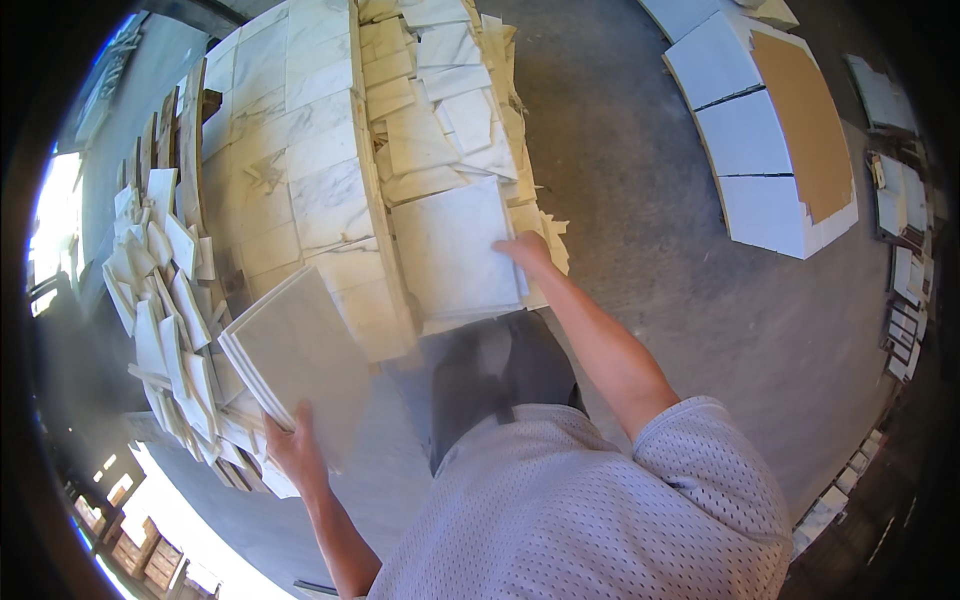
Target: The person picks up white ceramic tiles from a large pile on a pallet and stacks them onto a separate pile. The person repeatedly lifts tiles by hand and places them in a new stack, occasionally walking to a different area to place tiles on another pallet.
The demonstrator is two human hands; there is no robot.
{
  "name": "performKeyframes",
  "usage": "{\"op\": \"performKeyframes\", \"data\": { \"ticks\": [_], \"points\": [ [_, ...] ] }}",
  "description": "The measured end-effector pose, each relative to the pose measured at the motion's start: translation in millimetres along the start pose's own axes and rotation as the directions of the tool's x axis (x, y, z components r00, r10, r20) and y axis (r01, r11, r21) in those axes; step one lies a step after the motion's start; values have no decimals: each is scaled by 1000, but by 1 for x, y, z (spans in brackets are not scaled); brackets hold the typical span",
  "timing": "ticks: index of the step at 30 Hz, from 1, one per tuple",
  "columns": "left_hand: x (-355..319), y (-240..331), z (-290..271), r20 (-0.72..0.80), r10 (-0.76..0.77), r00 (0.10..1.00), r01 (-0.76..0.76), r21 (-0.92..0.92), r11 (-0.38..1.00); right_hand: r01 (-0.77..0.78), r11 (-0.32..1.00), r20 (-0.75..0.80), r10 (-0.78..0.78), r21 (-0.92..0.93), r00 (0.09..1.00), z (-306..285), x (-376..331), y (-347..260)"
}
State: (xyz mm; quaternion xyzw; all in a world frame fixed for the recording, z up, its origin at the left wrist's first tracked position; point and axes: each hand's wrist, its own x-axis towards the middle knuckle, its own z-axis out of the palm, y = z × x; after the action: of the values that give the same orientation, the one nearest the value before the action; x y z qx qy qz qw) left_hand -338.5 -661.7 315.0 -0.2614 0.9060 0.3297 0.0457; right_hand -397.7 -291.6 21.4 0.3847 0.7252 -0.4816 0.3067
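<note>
My left hand [296, 450] is closed on the lower edge of a small stack of marble tiles [305, 350], tilted and held off to the left of my body. The stack's layered edges show along its left side. My right hand [527, 250] grips the right edge of a large white marble tile [455, 245], which lies flat at the near end of the worktop. My right fingertips rest over the tile's top face; the part of the hand below the edge is hidden.
Beyond that tile lie broken marble pieces [425, 135]. A raised strip [370, 160] divides them from rows of flat marble tiles [325, 130]. Marble offcuts [165, 310] pile up at left beside upright wooden slats [190, 140]. White boxes [755, 130] stand at right on the grey floor [620, 200].
</note>
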Motion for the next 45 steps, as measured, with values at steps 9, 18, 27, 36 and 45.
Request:
{"op": "performKeyframes", "data": {
  "ticks": [9, 18, 27, 36, 45],
  "points": [
    [40, -3, 7, 73, 77, 994, -87, 141, 986, 338, 879, -314, -443, -336, 840, 77, -98, -84],
    [34, 4, 15, 33, 182, 983, -184, 217, 959, 192, 981, -153, -191, -9, 970, 50, -42, -57],
    [25, 16, 25, 36, 133, 990, -138, 221, 965, 272, 962, -197, -265, 9, 944, 80, -57, -65],
    [25, 12, 22, 43, 150, 988, -156, 224, 962, 320, 941, -235, -287, 115, 929, 52, -69, -31],
    [31, -4, 20, 11, 118, 993, -118, 195, 974, 148, 899, -292, -285, -413, 913, 55, -130, -70]
  ]
}}
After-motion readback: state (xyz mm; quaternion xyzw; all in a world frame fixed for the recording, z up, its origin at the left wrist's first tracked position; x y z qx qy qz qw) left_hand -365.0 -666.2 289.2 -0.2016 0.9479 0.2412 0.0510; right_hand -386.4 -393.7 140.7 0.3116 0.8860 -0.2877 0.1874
